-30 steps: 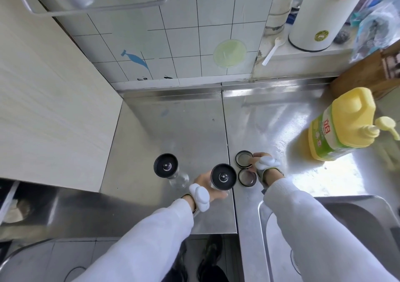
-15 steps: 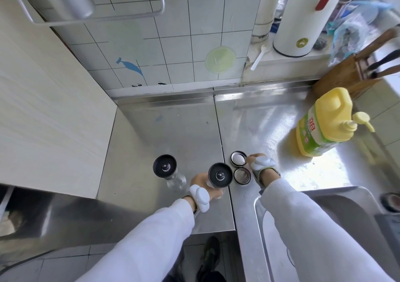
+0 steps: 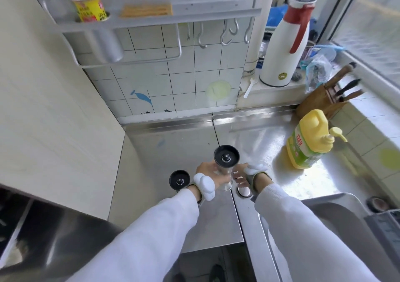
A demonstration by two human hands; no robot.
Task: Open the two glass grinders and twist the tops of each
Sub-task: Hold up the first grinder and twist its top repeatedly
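A glass grinder (image 3: 226, 157) with a round black top is lifted off the steel counter and tilted a little. My left hand (image 3: 207, 170) wraps the glass body from the left. My right hand (image 3: 244, 175) comes in from the right, its fingers curled against the lower glass. The second glass grinder (image 3: 179, 180), also black-topped, stands on the counter to the left, partly hidden behind my left wrist. One round cap (image 3: 243, 192) lies on the counter under my right wrist. Any other cap is hidden.
A yellow detergent bottle (image 3: 308, 143) stands at right, with a knife block (image 3: 324, 103) behind it. The sink (image 3: 337, 214) lies at the lower right. A white thermos (image 3: 283, 49) sits on the back ledge. A wall rack with hooks (image 3: 151, 19) hangs above.
My left hand has raised the right-hand grinder off the counter. My right hand left the caps and moved onto that grinder. The view has tilted upward.
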